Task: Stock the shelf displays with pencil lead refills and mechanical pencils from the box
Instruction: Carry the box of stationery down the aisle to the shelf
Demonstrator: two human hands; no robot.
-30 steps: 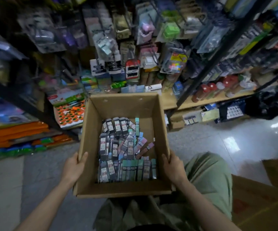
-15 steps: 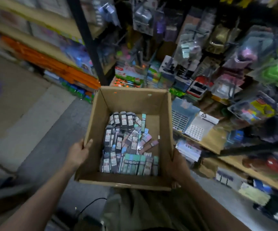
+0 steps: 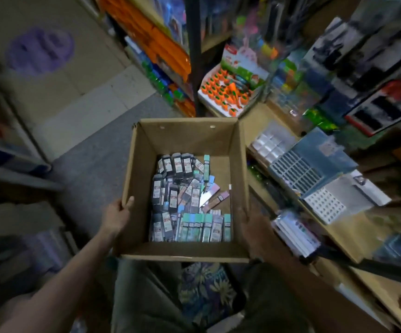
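Note:
An open cardboard box (image 3: pixel 144 164) hangs in front of me at mid-frame. Its floor holds several small packs of pencil lead refills (image 3: pixel 187 200), black, teal and pink, lying in loose rows. My left hand (image 3: pixel 116 216) grips the box's left wall, thumb hooked over the rim. My right hand (image 3: pixel 254 227) holds the right wall from outside, fingers hidden behind the cardboard. The wooden shelf (image 3: pixel 353 239) with its display trays runs along the right.
On the shelf lie a blue compartment tray (image 3: pixel 298 174), a white dotted tray (image 3: pixel 324 205) and a box of orange carrot-shaped items (image 3: pixel 228 92). A black shelf post (image 3: pixel 194 56) stands ahead. Grey floor (image 3: pixel 91 164) opens to the left. Another rack sits at far left.
The view has swung left, so the shelves now lie to my right and the aisle floor to my left. Both hands keep the same hold on the box.

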